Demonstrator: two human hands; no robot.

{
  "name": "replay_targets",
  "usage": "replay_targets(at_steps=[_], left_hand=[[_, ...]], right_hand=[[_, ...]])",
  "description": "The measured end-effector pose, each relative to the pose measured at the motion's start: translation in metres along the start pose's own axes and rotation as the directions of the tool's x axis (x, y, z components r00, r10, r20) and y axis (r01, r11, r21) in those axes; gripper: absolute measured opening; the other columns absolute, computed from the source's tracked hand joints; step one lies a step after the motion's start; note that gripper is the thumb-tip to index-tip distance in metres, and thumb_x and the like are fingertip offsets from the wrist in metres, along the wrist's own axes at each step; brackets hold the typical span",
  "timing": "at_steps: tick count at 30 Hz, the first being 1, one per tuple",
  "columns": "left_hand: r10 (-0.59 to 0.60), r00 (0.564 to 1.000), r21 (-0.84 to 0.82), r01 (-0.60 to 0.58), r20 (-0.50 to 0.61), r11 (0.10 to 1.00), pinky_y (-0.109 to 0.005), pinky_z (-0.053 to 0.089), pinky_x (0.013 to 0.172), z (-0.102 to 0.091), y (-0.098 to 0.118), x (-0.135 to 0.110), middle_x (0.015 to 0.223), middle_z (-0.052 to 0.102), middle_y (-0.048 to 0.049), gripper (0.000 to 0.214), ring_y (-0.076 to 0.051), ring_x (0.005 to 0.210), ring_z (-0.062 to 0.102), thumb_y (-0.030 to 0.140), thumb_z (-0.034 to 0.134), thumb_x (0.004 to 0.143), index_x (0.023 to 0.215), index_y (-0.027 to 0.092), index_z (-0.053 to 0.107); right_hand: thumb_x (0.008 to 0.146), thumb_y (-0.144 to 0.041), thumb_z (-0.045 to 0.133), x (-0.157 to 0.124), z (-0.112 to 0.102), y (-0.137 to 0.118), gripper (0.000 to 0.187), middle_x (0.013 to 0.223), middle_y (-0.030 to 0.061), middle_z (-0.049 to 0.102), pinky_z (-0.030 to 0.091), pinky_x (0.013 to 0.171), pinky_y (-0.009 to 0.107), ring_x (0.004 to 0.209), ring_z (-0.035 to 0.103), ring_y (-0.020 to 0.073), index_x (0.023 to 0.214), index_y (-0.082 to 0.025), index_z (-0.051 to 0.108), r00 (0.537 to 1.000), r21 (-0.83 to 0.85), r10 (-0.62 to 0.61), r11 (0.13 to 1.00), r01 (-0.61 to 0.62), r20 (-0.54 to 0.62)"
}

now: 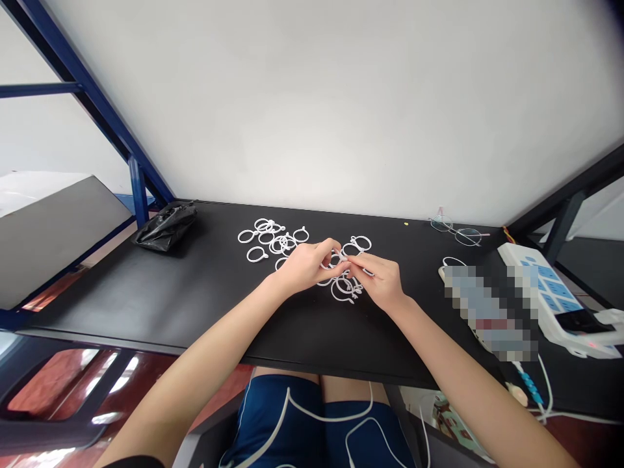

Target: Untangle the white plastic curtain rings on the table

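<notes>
Left hand [305, 265] and right hand [379, 281] close together at mid-frame, fingers curled, tips meeting over a white ring [341, 259], pinching it from both sides, the exact grip partly hidden. Loose rings [257, 254] in a tangled scatter on the black table [146, 299], some upper left of the hands, others [344, 290] just below and right of them, the middle of the scatter blocked from view by the hands. Farther left, a crumpled black bag [166, 227] near the table's back edge. Along that edge to the right, glasses [455, 229]. Right of the hands, a pixelated object [487, 312], too blurred to tell, beside a white power strip [541, 286] with blue switches. Below the table, blue shorts [273, 416] crossed by a white cord [322, 420].
</notes>
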State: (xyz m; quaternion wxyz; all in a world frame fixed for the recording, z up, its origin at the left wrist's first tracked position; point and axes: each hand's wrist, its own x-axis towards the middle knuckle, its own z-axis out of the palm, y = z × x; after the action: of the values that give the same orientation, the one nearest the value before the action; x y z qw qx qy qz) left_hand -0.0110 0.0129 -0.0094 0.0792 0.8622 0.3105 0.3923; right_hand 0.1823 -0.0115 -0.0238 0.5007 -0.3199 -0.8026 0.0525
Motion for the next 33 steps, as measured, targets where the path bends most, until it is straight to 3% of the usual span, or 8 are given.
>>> replay_targets(at_steps=[16,23,27,33], left_hand=[[0.043,0.998,0.07,-0.04,-0.037,0.997,-0.016,0.034,0.046,0.0027,-0.0016,0.0,0.057,0.05,0.006,0.031,-0.006,0.045,0.043,0.049,0.048,0.092,0.09,0.018,0.054],[0.063,0.993,0.214,-0.04,-0.099,0.976,-0.019,0.032,0.047,0.0055,-0.0022,0.0007,0.064,0.056,0.0015,0.036,-0.008,0.052,0.047,0.051,0.048,0.092,0.086,0.017,0.057],[0.009,0.998,0.235,0.005,-0.056,0.972,-0.019,0.031,0.047,0.0049,-0.0036,0.0004,0.073,0.059,-0.0012,0.04,-0.008,0.053,0.048,0.053,0.043,0.093,0.086,0.017,0.059],[-0.11,0.992,0.265,0.089,0.064,0.96,-0.02,0.034,0.051,0.0064,-0.008,0.0005,0.089,0.062,-0.0039,0.038,-0.011,0.067,0.058,0.05,0.039,0.097,0.097,0.017,0.058]], right_hand=[[0.092,-0.019,0.056,0.0001,0.001,0.0002,0.016,0.063,0.0008,0.067,0.051,0.053,0.026,0.054,0.063,0.0135,0.096,-0.02,0.071,1.0,-0.009,0.006,1.0,-0.006,-0.002],[0.094,-0.025,0.052,-0.004,0.0055,0.001,0.015,0.063,0.0005,0.066,0.05,0.052,0.024,0.052,0.063,0.013,0.093,-0.019,0.066,0.986,-0.029,0.155,0.988,-0.154,0.06],[0.095,-0.03,0.05,-0.0036,0.0062,-0.0003,0.018,0.061,-0.0007,0.064,0.048,0.05,0.023,0.05,0.062,0.0125,0.094,-0.02,0.065,0.962,-0.038,0.243,0.97,-0.24,0.124],[0.094,-0.029,0.051,-0.001,0.0052,-0.0007,0.018,0.066,0.0004,0.065,0.048,0.051,0.022,0.051,0.062,0.0119,0.091,-0.018,0.065,0.953,-0.041,0.274,0.962,-0.271,0.131]])
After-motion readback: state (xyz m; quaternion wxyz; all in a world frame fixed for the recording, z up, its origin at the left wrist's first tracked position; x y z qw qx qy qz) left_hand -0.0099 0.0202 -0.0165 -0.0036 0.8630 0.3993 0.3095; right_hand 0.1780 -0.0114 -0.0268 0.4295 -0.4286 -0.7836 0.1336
